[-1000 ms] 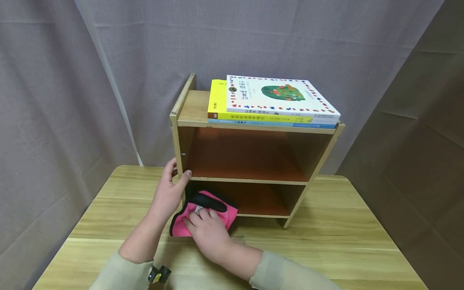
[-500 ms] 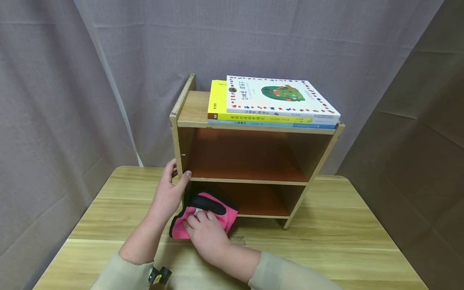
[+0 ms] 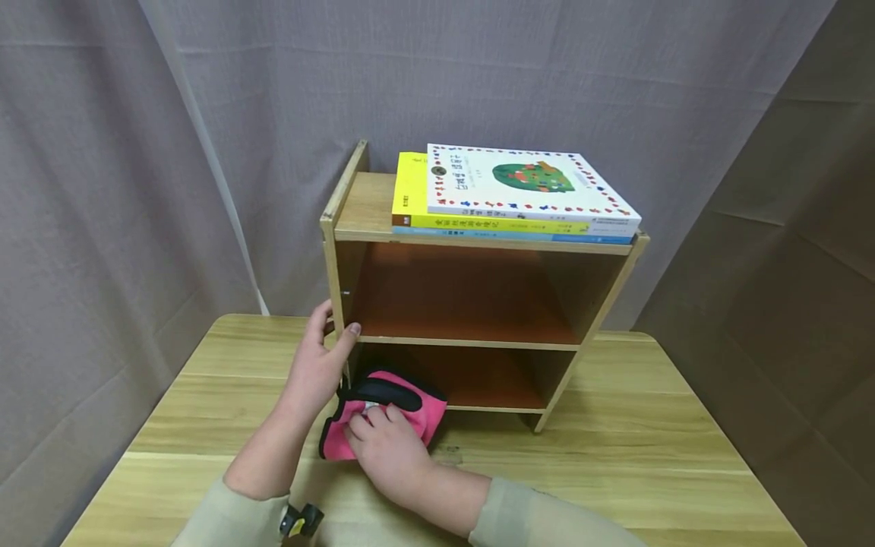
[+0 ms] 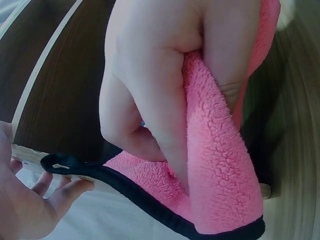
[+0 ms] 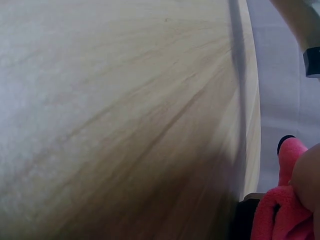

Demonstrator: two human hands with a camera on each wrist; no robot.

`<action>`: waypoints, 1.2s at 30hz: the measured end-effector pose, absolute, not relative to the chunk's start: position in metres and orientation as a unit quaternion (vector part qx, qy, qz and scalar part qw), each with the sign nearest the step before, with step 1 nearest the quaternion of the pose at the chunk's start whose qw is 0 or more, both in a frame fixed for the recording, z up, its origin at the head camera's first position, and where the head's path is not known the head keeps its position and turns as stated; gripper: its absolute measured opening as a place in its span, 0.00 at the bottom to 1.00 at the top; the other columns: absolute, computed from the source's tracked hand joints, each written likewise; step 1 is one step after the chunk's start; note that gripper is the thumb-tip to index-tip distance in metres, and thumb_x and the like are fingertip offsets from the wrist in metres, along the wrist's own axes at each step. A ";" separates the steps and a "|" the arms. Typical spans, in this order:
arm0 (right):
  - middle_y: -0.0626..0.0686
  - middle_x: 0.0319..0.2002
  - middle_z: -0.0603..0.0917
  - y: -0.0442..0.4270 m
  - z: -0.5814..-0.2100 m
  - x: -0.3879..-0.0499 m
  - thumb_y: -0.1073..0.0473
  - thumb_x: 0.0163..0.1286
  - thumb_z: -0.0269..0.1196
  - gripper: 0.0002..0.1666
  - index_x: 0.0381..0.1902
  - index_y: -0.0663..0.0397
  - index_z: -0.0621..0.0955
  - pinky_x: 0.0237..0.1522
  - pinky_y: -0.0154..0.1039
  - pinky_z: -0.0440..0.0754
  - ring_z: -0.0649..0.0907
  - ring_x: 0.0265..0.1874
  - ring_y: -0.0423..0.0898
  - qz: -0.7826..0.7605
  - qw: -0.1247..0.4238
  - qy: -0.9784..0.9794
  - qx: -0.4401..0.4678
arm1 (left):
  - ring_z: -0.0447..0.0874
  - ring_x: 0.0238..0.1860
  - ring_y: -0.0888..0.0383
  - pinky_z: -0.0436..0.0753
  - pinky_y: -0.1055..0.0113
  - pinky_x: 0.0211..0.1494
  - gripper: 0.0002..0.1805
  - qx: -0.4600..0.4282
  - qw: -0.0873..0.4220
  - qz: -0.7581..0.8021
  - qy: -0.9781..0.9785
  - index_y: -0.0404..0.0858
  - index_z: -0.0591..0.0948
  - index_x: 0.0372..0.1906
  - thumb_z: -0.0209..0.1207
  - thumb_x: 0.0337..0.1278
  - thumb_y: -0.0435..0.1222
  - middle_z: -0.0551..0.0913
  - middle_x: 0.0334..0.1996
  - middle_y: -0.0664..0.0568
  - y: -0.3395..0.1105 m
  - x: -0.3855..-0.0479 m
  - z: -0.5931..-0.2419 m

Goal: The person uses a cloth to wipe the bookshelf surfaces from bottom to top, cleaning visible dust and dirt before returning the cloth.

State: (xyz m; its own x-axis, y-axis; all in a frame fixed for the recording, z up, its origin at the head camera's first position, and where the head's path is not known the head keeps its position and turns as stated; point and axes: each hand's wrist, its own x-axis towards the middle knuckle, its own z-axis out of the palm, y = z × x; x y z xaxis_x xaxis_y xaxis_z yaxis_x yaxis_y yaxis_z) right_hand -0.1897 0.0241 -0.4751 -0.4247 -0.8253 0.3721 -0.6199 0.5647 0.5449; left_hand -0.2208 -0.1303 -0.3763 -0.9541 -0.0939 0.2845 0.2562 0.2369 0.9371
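My left hand (image 3: 317, 368) holds the left side panel of a small wooden bookshelf (image 3: 472, 343), its thumb on the front edge near the middle board. In my right hand (image 3: 393, 456) is a fluffy pink cleaning cloth (image 3: 431, 418) with black edging, bunched at the shelf's lower left front corner. The left wrist view shows a fold of the cloth (image 4: 220, 165) pinched between that hand's thumb and fingers, and a black loop (image 4: 62, 162) at one corner. Only a bit of the cloth (image 5: 282, 215) shows in the right wrist view. The cloth hides the lower part of the left panel.
Several books (image 3: 519, 190) lie stacked on the shelf's top, a white one uppermost over yellow and blue. The shelf stands on a wooden table (image 3: 649, 456). Grey curtains (image 3: 513, 76) hang behind and at the sides. A black strap piece (image 3: 301, 520) sits by the left sleeve.
My right hand has moved slightly down and toward me with the cloth, along the shelf's lower left corner. The left hand, shelf and books stay in place.
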 end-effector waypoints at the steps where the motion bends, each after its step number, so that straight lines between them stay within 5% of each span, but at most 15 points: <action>1: 0.43 0.47 0.77 0.024 -0.475 -0.189 0.51 0.70 0.57 0.16 0.54 0.37 0.83 0.39 0.39 0.71 0.75 0.45 0.44 -0.163 0.311 -0.827 0.439 | 0.66 0.65 0.46 0.75 0.45 0.58 0.26 -0.052 0.142 -0.615 -0.774 0.52 0.66 0.70 0.57 0.70 0.45 0.68 0.66 0.49 -0.130 -0.221 -0.376; 27: 0.37 0.50 0.79 0.025 -0.482 -0.194 0.49 0.70 0.58 0.16 0.54 0.32 0.82 0.44 0.36 0.73 0.76 0.48 0.42 -0.171 0.242 -0.801 0.520 | 0.66 0.65 0.47 0.76 0.47 0.58 0.26 -0.054 0.142 -0.613 -0.775 0.52 0.66 0.70 0.56 0.71 0.45 0.67 0.66 0.50 -0.132 -0.220 -0.376; 36: 0.37 0.51 0.80 0.029 -0.486 -0.199 0.50 0.68 0.60 0.18 0.55 0.27 0.83 0.42 0.35 0.73 0.76 0.48 0.41 -0.129 0.153 -0.825 0.529 | 0.66 0.66 0.47 0.75 0.47 0.59 0.26 -0.054 0.141 -0.615 -0.774 0.53 0.67 0.69 0.57 0.70 0.46 0.68 0.66 0.51 -0.131 -0.221 -0.376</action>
State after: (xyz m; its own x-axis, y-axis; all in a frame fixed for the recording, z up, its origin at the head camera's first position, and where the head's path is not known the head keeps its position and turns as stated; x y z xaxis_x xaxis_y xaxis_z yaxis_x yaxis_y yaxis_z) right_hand -0.1988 0.0292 -0.4855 -0.3943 -0.9117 0.1158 -0.8325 0.4077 0.3752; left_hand -0.2210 -0.1312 -0.3757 -0.9543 -0.0905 0.2849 0.2573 0.2368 0.9369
